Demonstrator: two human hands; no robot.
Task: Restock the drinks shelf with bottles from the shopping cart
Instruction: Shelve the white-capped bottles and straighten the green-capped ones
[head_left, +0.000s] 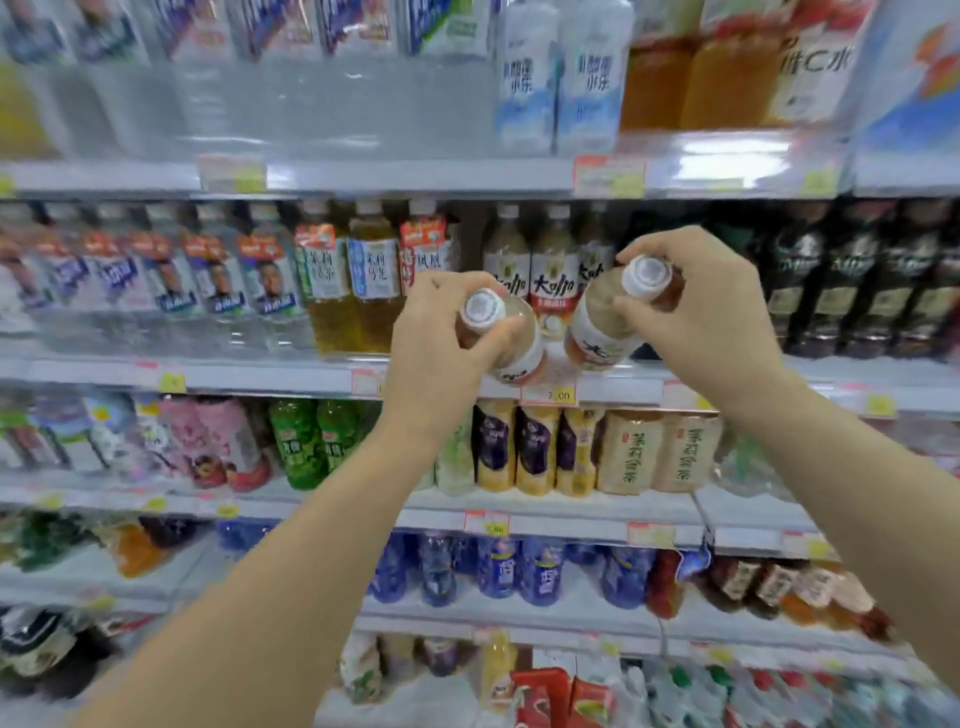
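Each of my hands holds one beige milk-tea bottle with a white cap, tilted with the cap toward me. My left hand (441, 332) grips the left bottle (511, 340) by its neck and shoulder. My right hand (706, 306) is wrapped around the right bottle (597, 332) near its cap. Both bottles hover just in front of the second shelf (597, 382), by a row of matching milk-tea bottles (553, 280) standing on it. The shopping cart is out of view.
Shelves of drinks fill the view: clear water bottles (218, 275) and yellow tea (363, 291) to the left, dark bottles (852, 291) to the right, cartons (654, 452) on the shelf below. A dark gap (470, 239) shows left of the matching row.
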